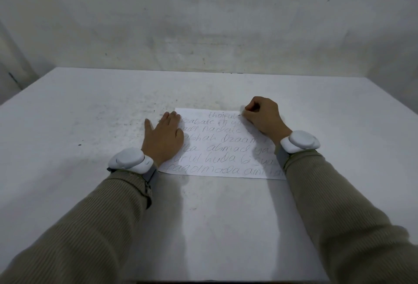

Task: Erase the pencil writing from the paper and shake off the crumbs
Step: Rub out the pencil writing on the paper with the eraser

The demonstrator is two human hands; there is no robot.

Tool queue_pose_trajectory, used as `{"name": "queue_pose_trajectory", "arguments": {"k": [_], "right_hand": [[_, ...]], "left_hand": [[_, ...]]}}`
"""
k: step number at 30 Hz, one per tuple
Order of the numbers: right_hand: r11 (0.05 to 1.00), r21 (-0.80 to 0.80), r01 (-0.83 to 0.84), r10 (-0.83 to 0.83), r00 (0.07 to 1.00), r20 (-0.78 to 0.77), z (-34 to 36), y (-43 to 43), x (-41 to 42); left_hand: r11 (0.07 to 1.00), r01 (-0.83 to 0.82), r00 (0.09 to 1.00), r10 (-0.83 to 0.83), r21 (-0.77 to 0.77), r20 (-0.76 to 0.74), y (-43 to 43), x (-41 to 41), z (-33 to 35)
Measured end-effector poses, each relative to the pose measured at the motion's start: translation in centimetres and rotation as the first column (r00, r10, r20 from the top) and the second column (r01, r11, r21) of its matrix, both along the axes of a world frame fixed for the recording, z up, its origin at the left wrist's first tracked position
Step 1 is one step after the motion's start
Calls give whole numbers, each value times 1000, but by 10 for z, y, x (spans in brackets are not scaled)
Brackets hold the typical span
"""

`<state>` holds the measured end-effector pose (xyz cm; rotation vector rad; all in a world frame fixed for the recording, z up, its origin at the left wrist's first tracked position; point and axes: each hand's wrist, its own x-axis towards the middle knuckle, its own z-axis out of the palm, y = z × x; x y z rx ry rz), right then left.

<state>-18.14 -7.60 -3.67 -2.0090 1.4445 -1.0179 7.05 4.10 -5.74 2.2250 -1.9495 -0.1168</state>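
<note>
A white sheet of paper (pixel 222 148) lies on the table, covered with several lines of pencil writing. My left hand (pixel 164 139) lies flat on the sheet's left edge with its fingers straight, pressing it down. My right hand (pixel 263 117) is at the sheet's top right corner, fingers curled and pinching a small eraser (pixel 241 114). Only a dark tip of it shows, touching the paper at the end of the first written line. The right hand and wrist hide the line ends on the right side.
The white table (pixel 90 125) carries dark specks and smudges left of the paper. Its far edge meets a pale wall (pixel 203 23). Both wrists wear white bands over beige sleeves.
</note>
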Motion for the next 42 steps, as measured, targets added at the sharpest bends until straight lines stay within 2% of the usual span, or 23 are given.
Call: {"name": "queue_pose_trajectory", "arguments": {"k": [5, 10, 12, 18, 22, 28, 31, 37, 42], "right_hand": [[985, 111, -135, 129, 990, 64, 2, 4, -7], [999, 28, -19, 19, 1000, 8, -1, -2, -1], [1000, -2, -21, 21, 1000, -11, -2, -1, 2], [984, 123, -125, 122, 992, 27, 4, 3, -8], [999, 42, -4, 4, 1000, 3, 0, 0, -1], [991, 94, -98, 92, 994, 60, -1, 4, -9], [997, 39, -70, 67, 994, 82, -4, 9, -8], [997, -16, -71, 72, 994, 83, -10, 11, -7], [996, -19, -84, 86, 993, 76, -10, 10, -7]], "left_hand": [[1000, -11, 999, 11, 1, 42, 0, -1, -1], [1000, -18, 999, 18, -13, 33, 2, -2, 0], [1000, -18, 999, 17, 0, 40, 1, -1, 0], [1000, -29, 996, 29, -2, 82, 1, -3, 0], [999, -21, 994, 24, -36, 109, 1, -3, -2], [998, -60, 997, 59, 22, 53, -1, -9, 9], [993, -101, 991, 96, 56, 97, -8, -20, 17], [971, -237, 961, 237, -17, 142, -18, -45, 17], [981, -176, 980, 183, -87, 76, -26, -61, 5]]}}
